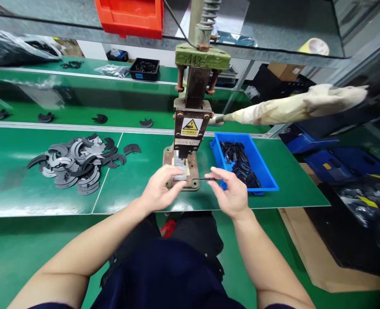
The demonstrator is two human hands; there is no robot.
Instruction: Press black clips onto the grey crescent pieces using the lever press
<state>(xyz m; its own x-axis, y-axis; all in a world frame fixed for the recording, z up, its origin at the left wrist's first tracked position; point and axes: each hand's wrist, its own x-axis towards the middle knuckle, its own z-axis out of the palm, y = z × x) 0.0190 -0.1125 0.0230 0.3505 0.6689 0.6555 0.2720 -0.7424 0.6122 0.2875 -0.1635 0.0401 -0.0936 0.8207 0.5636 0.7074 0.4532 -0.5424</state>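
The thin dark pin (205,178) lies crosswise, pinched in the right hand's (230,193) fingers, pointing left toward the press base (180,171), where the left hand (159,189) holds its fingers narrowed.

Both bare forearms reach forward, left hand (159,189) and right hand (231,193) close together, fingers pinched.

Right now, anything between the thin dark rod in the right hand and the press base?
Nothing visible. The right hand holds the thin dark rod with its tip at the brown metal press base. The left hand rests at the base's front left, beside that path.
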